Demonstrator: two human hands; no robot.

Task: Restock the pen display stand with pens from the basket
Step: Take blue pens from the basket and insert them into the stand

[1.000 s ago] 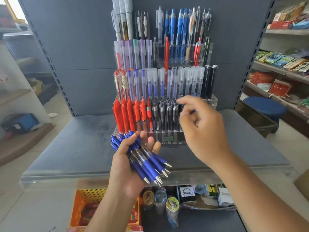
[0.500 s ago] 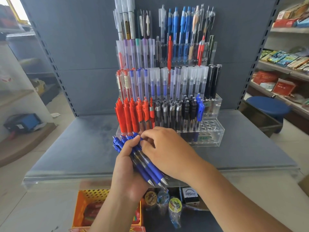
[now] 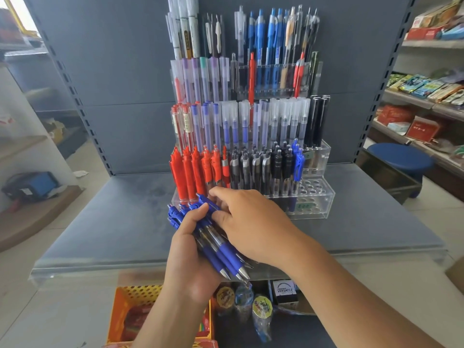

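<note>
At the lower left stands the basket [image 3: 135, 297]. Our left hand [image 3: 190, 262] clasps the bundle of blue pens [image 3: 221, 249]. Our right hand [image 3: 253, 227] has come back from the stand [image 3: 316, 209] onto the bundle; whether it already pinches a pen, we cannot tell. Empty holes [image 3: 311, 187] remain, so restocking goes on.

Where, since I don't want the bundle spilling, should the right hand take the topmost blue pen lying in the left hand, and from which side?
Probably pinch the topmost blue pen at its clip end, coming from above on the stand side. That end juts free past the thumb of the left hand, which crosses the barrels; the tips point at the person. The right hand pinches it.
</note>
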